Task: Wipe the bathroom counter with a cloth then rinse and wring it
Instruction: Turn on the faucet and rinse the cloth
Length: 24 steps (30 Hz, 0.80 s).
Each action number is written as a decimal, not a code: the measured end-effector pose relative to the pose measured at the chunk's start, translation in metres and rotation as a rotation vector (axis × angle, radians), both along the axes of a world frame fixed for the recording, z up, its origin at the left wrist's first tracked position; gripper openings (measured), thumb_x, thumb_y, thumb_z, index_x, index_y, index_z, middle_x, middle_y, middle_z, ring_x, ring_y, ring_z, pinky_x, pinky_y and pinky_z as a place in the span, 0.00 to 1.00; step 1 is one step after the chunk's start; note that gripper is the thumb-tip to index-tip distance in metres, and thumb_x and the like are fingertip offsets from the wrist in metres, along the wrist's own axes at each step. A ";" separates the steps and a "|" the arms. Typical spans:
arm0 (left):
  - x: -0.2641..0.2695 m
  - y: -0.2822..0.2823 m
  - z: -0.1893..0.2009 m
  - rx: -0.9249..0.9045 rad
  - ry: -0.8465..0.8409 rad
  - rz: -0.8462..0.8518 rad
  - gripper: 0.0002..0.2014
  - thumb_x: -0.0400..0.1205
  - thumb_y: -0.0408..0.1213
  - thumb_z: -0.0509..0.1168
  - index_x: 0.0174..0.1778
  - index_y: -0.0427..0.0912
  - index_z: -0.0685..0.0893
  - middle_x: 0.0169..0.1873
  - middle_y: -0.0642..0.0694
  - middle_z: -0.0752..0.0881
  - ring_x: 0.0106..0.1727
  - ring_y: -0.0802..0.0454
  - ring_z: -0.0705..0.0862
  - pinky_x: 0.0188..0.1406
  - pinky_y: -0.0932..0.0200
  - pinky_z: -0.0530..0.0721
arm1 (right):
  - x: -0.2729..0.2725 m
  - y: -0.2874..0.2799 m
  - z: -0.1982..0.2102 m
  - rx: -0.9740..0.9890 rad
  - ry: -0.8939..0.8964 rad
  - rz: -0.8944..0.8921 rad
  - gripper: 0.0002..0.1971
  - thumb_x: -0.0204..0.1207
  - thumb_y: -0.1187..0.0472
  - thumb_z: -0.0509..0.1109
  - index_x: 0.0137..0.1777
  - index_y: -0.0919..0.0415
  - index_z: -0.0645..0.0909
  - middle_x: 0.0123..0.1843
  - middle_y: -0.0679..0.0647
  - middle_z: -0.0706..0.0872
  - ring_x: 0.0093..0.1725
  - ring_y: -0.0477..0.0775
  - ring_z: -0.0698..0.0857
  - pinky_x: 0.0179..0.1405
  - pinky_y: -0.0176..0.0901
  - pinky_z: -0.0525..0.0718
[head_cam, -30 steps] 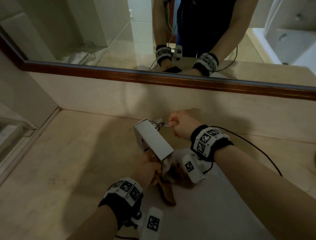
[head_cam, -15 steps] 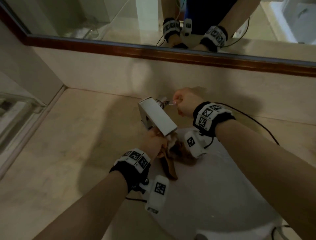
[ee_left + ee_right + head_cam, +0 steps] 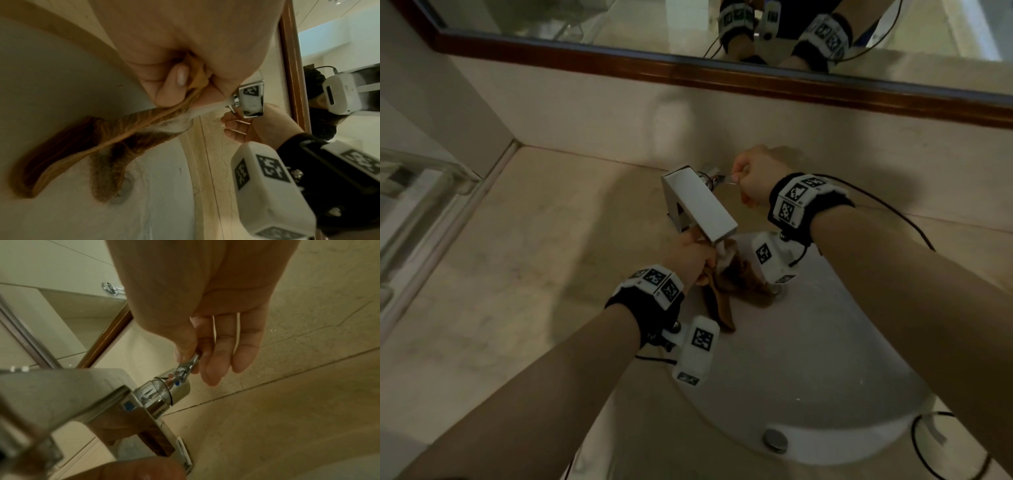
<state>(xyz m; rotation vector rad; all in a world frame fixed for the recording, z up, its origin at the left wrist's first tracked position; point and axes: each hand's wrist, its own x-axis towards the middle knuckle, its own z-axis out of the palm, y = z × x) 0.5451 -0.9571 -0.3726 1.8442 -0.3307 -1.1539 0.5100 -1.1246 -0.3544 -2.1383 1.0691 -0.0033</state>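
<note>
- My left hand [image 3: 690, 251] sits mid-frame in the head view, just under the spout end of the faucet [image 3: 698, 204]; fingers [image 3: 170, 84] clenched round the bunched top of the brown cloth [image 3: 726, 291].
- Cloth hangs from that fist down into the white sink [image 3: 825, 359]; in the left wrist view its two tails lie against the basin wall, one tip right by the drain [image 3: 125, 188].
- Water runs white from the spout onto the cloth just beside my fist, seen in the left wrist view.
- My right hand [image 3: 755, 174] is upper centre-right of the head view, behind the faucet; thumb and index pinch the thin chrome lever [image 3: 190, 361], the other fingers [image 3: 244, 350] hang loosely straight beside it.
- Lever sticks out of a round chrome cap with red and blue dots.
- Beige stone table [image 3: 500, 274] surrounds the sink; mirror [image 3: 585, 17] with a brown wooden frame runs along the top of the head view and reflects both wrist bands.
- Overflow cap [image 3: 775, 440] at the sink's near rim, lower right.
</note>
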 end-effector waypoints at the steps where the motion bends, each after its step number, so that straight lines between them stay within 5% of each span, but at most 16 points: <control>1: 0.000 -0.001 0.000 0.001 0.013 0.014 0.12 0.79 0.17 0.54 0.36 0.36 0.75 0.16 0.43 0.68 0.08 0.61 0.65 0.18 0.63 0.67 | 0.000 0.000 0.000 -0.001 0.001 -0.001 0.10 0.81 0.65 0.61 0.39 0.57 0.79 0.32 0.59 0.86 0.30 0.56 0.85 0.41 0.50 0.89; 5: 0.004 0.001 -0.004 -0.016 0.058 -0.003 0.15 0.75 0.16 0.54 0.39 0.42 0.77 0.11 0.51 0.69 0.10 0.58 0.65 0.17 0.67 0.65 | 0.000 -0.002 0.001 -0.004 0.015 0.016 0.10 0.81 0.65 0.61 0.39 0.58 0.79 0.33 0.61 0.87 0.30 0.57 0.87 0.41 0.53 0.91; 9: 0.008 0.003 -0.006 -0.028 0.048 -0.021 0.19 0.78 0.18 0.56 0.42 0.51 0.75 0.29 0.48 0.78 0.26 0.55 0.77 0.25 0.61 0.78 | 0.000 -0.002 0.002 0.005 0.016 0.026 0.10 0.82 0.64 0.61 0.40 0.57 0.79 0.35 0.61 0.88 0.31 0.57 0.88 0.41 0.52 0.91; 13: 0.009 0.005 -0.001 -0.008 0.101 0.006 0.23 0.75 0.15 0.52 0.43 0.51 0.80 0.14 0.50 0.71 0.13 0.58 0.68 0.25 0.61 0.66 | -0.001 -0.001 0.004 0.013 0.025 0.024 0.09 0.82 0.63 0.61 0.43 0.57 0.80 0.38 0.63 0.90 0.37 0.60 0.90 0.41 0.51 0.90; 19: 0.007 0.005 0.004 0.001 0.127 0.042 0.28 0.73 0.14 0.51 0.59 0.46 0.81 0.12 0.50 0.69 0.12 0.58 0.63 0.19 0.66 0.63 | 0.000 -0.001 0.005 0.043 0.025 0.017 0.07 0.82 0.63 0.61 0.44 0.59 0.80 0.39 0.65 0.90 0.38 0.62 0.90 0.44 0.56 0.90; 24: 0.005 0.006 0.008 0.014 0.113 0.049 0.30 0.73 0.13 0.51 0.63 0.44 0.81 0.18 0.46 0.66 0.15 0.56 0.62 0.19 0.66 0.63 | 0.001 -0.002 0.002 0.060 0.028 0.004 0.09 0.82 0.62 0.61 0.41 0.56 0.78 0.35 0.61 0.88 0.31 0.56 0.86 0.42 0.52 0.89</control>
